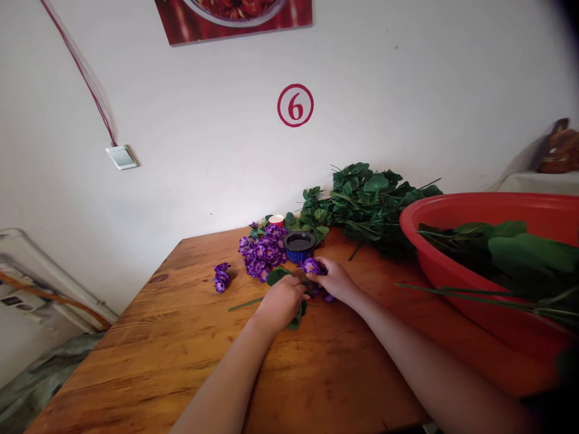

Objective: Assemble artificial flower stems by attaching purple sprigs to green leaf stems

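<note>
Over the middle of the table, my left hand [281, 301] is closed on a green artificial stem [245, 304]; its leaves show above and below the hand. My right hand [336, 279] pinches a purple artificial flower [311, 266] right beside it. The hands nearly meet, and my fingers hide where stem and flower come together. More purple petals hang below my right fingers. Just behind the hands stands a blue tub with a black rim [299, 246]. A heap of purple flowers [263, 252] lies to its left, and one loose purple sprig [221, 277] sits farther left.
A large red basin [418, 241] holding green leaves stands at the right, with stems sticking out over its rim. Green foliage [371, 205] is piled against the wall. A small red-and-white container [276, 221] is behind the flowers. The wooden table [172, 355] ends at the left.
</note>
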The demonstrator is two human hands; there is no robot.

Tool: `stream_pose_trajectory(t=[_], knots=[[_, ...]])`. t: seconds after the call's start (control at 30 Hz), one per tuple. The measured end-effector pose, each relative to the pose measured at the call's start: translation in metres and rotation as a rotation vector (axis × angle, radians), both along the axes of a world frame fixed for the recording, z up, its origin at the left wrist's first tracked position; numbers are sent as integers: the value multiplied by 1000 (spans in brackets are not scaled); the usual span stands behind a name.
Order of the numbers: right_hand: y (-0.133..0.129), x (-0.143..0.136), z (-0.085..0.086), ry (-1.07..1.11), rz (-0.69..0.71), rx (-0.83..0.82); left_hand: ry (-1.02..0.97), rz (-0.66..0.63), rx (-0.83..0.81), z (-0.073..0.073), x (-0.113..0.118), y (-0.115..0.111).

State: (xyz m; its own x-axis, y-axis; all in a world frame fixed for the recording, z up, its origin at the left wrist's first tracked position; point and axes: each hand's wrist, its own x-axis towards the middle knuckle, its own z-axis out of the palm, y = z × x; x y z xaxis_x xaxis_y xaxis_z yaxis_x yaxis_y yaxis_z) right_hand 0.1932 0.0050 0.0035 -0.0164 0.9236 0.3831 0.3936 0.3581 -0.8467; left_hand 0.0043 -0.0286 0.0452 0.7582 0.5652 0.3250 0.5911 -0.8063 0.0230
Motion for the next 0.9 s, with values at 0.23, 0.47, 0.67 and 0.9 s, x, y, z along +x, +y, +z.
stream_pose_trajectory(t=[0.23, 0.47, 0.67, 0.9], knots=[[-1, 0, 3, -59, -33, -11, -114, -3, -80, 2, -1, -1], [-2, 0, 3, -87, -42, -17, -537, 96, -343, -6, -5, 6], [-11, -3, 7, -234, -66, 141, -977, 178, -706, -26, -2, 18], [-23, -1, 18, -443, -138, 289, -1054, 108, -795, -30, -3, 22]])
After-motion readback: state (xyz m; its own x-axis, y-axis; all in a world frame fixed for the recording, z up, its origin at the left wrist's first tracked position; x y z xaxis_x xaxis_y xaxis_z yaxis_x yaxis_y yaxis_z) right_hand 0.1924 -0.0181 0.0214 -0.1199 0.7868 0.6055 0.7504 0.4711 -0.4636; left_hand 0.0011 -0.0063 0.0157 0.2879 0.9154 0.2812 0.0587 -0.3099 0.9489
